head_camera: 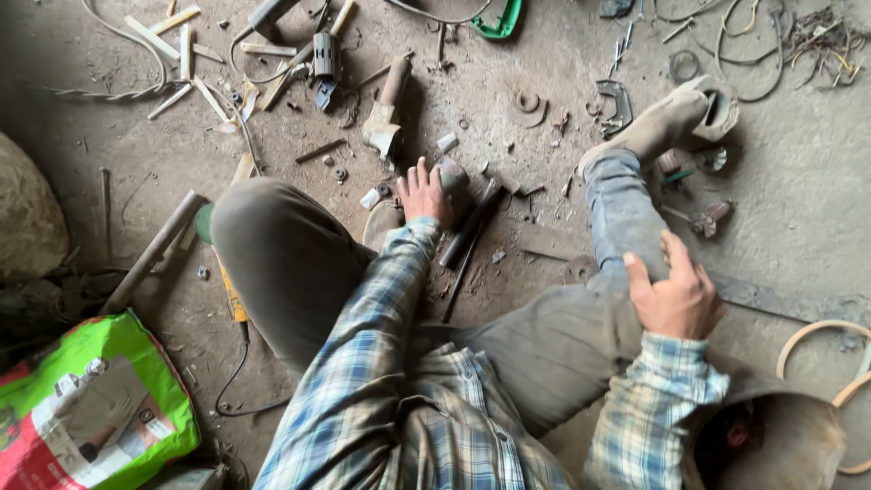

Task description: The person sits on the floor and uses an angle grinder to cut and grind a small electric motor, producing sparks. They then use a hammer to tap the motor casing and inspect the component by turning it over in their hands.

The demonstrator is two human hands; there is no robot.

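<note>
Left hand (425, 192): fingers (421, 172) spread fairly wide, palm down, laid on a small grey-green tool body (454, 175) on the floor (798, 227). No closed grasp visible; the hand covers the tool's near side, so the contact underneath cannot be told. The tool looks rounded, dull and dusty, with its far end showing past the fingertips.

Right hand (676, 295): fingers curled loosely over the person's own right knee (626, 263), thumb up, holding nothing but the trouser cloth.

All places below are taken from the grey-green tool body.
- Just beside it, toward the right knee: a dark metal bar (470, 227) lying slantwise, its upper end close to the tool.
- Just beyond it, farther from the person: a small white cylinder (447, 142) and a rusty hammer-like tool (386, 113).
- Well beyond, toward the top edge: a dark power tool with cord (324, 56), pale wooden sticks (186, 50), a green-edged object (501, 18).
- Far off past the right knee: the person's dusty shoe (667, 118), then tangled wire scrap (821, 36).
- Far to the other side, near the bottom corner: a green and red sack (91, 399); a long metal pipe (154, 249) lies between.

Both sleeves are blue plaid (363, 363).
</note>
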